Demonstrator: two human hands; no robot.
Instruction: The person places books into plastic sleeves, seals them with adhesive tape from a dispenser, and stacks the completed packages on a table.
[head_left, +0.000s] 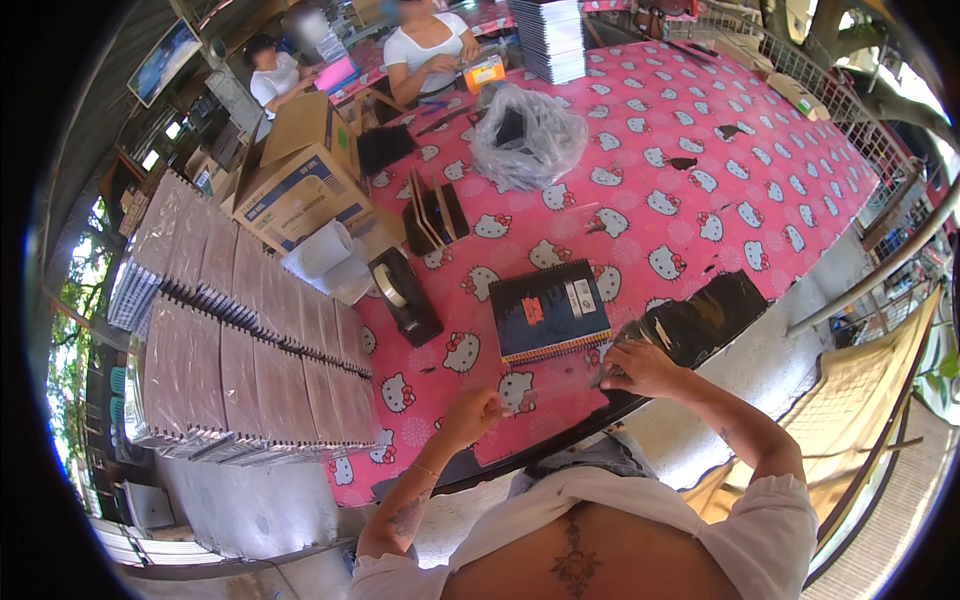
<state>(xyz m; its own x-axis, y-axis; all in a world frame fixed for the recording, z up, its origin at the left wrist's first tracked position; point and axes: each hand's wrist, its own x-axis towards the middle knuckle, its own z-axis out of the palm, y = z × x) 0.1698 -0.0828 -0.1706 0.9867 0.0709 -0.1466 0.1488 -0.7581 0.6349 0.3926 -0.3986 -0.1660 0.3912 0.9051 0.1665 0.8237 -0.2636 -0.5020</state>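
Observation:
A small stack of spiral notebooks (540, 290) with dark covers lies in front of me on the pink patterned tablecloth (660, 215). An orange label and a white label are on the top cover. Nearer the table's front edge, my left hand (473, 416) is closed, its fingertips together; what is in them, if anything, is too small to make out. My right hand (642, 369) is beside the notebooks' near right corner, fingers bent round a crumpled bit of clear plastic film (603, 375). How far the film reaches toward my left hand is hard to see.
Left stand tall rows of plastic-wrapped spiral notebooks (255, 340), a cardboard box (300, 185) and a black tape dispenser (405, 300). A clear plastic bag (530, 140) lies farther back. A black patch (710, 315) is at right. Two people (425, 60) work across the table.

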